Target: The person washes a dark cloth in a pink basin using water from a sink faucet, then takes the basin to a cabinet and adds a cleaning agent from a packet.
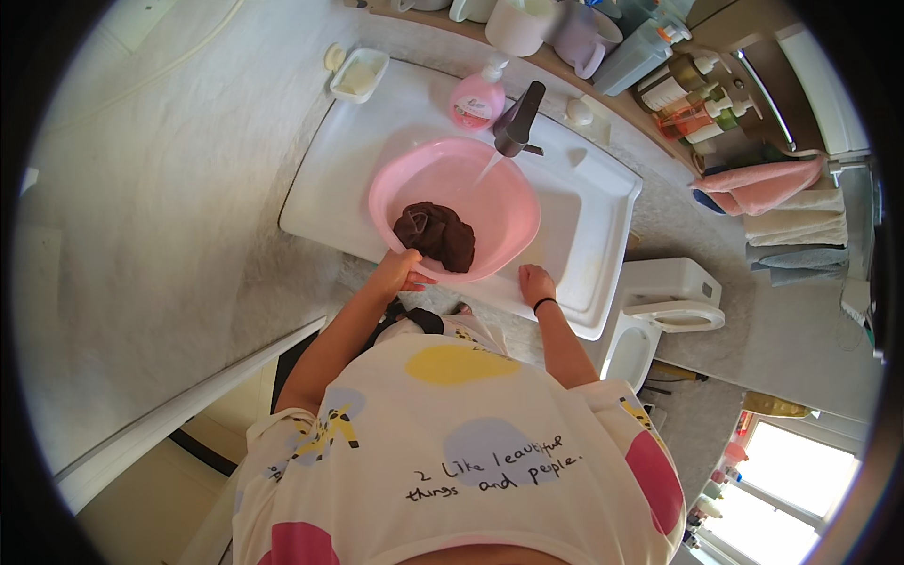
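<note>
A pink plastic basin [501, 233] stands on the white ceramic sink [332, 169], partly over its bowl. Bunched dark brown cloth [438, 236] lies in the basin on the side near me. Water runs into it from a dark faucet [519, 120]. My left hand [404, 272] grips the basin's near left rim, thumb on top and fingers below. With its fingers curled and nothing visible in them, my right hand [537, 284] rests on the sink's front edge, to the right of the basin and apart from it. A black band circles that wrist.
Behind the basin stands a pink pump bottle [477, 99]; a soap dish [360, 75] sits at the sink's back left corner. Cups [521, 27] and pump bottles [671, 81] line the shelf above. Towels [794, 219] hang at right, beyond a toilet [664, 296].
</note>
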